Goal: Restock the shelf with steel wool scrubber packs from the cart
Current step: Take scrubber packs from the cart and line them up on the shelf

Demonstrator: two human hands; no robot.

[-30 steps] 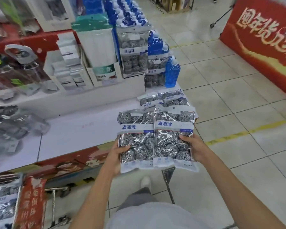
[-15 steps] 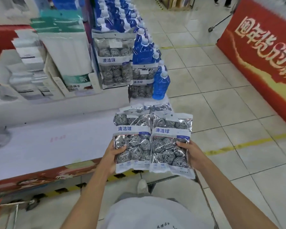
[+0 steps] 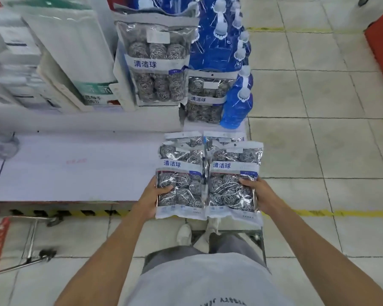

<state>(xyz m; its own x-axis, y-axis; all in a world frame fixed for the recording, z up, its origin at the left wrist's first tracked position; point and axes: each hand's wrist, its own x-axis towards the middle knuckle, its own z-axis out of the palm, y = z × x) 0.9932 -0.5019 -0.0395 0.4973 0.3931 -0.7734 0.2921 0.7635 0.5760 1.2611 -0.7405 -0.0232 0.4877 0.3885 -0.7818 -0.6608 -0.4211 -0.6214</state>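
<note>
I see a floor of pale square tiles (image 3: 318, 85) with a yellow line across it, and a low white display platform (image 3: 75, 168) whose front edge carries black-and-yellow hazard tape. At the platform's back right corner stand clear upright packs of steel wool scrubbers with blue-lettered white bands (image 3: 155, 62), beside blue plastic bottles with white caps (image 3: 237, 107). To the left sit white boxed goods (image 3: 60, 51), blurred. A metal cart frame (image 3: 31, 246) shows at lower left.

My left hand (image 3: 150, 199) grips one clear scrubber pack with silver coils (image 3: 179, 180), thumb curled over its front; my right hand (image 3: 261, 195) grips a second matching pack (image 3: 232, 182) likewise. They are held side by side, edges touching, over the platform's front right corner, above flat-lying packs (image 3: 181, 140). Each pack's long axis runs away from me, header end pointing toward the shelf
</note>
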